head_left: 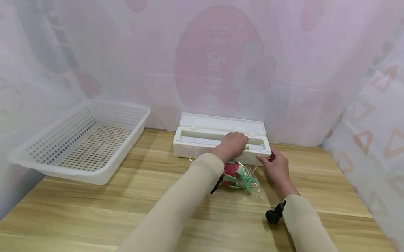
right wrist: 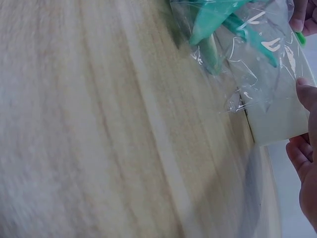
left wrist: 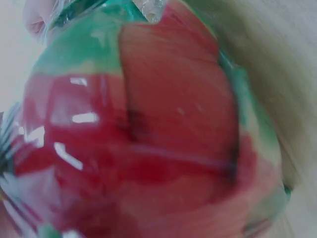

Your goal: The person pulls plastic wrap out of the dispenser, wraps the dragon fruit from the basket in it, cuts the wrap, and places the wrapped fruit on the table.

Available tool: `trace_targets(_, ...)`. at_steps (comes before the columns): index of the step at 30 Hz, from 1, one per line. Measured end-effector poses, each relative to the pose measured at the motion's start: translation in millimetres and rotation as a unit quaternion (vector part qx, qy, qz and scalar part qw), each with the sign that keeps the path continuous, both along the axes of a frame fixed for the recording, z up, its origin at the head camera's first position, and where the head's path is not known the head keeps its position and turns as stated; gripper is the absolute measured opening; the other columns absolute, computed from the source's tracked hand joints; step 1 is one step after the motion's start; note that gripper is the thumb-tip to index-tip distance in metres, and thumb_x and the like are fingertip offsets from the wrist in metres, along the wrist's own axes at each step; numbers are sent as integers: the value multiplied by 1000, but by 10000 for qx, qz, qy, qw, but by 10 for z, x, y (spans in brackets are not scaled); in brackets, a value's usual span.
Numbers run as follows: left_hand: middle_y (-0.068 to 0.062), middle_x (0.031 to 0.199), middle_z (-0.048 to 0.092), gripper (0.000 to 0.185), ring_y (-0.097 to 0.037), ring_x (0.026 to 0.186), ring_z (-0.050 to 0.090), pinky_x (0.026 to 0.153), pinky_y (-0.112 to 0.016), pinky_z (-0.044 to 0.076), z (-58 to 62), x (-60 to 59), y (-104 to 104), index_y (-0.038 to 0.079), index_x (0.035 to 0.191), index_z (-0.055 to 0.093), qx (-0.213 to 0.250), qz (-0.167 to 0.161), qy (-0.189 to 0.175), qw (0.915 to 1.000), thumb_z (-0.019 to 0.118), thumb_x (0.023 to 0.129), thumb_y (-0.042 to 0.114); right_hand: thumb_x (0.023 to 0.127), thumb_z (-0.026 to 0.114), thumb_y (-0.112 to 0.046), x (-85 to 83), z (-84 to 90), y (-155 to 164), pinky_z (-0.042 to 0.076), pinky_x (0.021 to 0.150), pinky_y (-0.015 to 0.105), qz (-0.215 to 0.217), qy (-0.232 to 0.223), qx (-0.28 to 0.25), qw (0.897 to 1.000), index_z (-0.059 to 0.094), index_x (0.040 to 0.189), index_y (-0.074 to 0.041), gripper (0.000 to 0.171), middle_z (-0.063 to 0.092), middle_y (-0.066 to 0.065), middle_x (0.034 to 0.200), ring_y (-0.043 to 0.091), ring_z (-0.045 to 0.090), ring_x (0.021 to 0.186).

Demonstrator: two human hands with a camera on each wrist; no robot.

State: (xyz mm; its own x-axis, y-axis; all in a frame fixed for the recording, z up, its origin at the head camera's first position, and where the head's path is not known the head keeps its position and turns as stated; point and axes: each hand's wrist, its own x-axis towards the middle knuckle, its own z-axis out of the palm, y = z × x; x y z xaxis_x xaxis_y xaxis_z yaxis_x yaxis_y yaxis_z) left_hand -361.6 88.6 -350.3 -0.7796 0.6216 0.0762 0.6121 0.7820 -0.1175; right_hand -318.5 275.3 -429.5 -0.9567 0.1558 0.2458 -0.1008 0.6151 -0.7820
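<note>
A white cling film dispenser box (head_left: pixel 222 140) stands at the back of the table with its lid (head_left: pixel 222 123) raised. My left hand (head_left: pixel 231 146) is over its front edge, with curled fingers at a small green slide cutter (head_left: pixel 247 147). The right hand (head_left: pixel 278 167) grips the box's right end, thumb on the front face and fingers around the corner. Below my left wrist lies a dragon fruit (head_left: pixel 232 169), red with green tips, under clear film (right wrist: pixel 237 69). It fills much of the left wrist view, where the film over the red skin (left wrist: pixel 163 163) is shiny.
A white perforated plastic basket (head_left: pixel 121 151) stands at the left of the wooden table (head_left: pixel 236 231). Printed cloth (head_left: pixel 150 58) hangs behind and on both sides. Dark wrist cameras (head_left: pixel 274 215) are strapped under the sleeves.
</note>
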Motion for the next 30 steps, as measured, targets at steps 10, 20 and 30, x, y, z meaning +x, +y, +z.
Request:
trace_targets(10,-3,103,67,15,-19,95,62,84,-33,51,-10,-65,-134,11,102,68,62,-139,-126,9998,54,99,16,89,71,-36,-14,-24,47,52,87,43,-2,-83,-146,9999,53,134,2,61,63,21,117,33,60,106)
trace_targets(20,-4,99,67,14,-20,90,62,78,-34,52,0,-112,-209,11,92,67,217,-131,-313,9992,54,97,12,89,71,-36,-29,-16,-2,51,89,44,-14,34,-58,10000,54,132,1,59,63,21,117,34,60,106)
trace_targets(30,-3,87,63,14,-16,78,55,73,-31,48,62,-137,-437,9,87,64,450,-110,-673,9967,56,97,14,89,71,-38,-49,-17,17,51,89,44,-58,-17,12,10000,53,132,2,61,62,22,118,34,60,107)
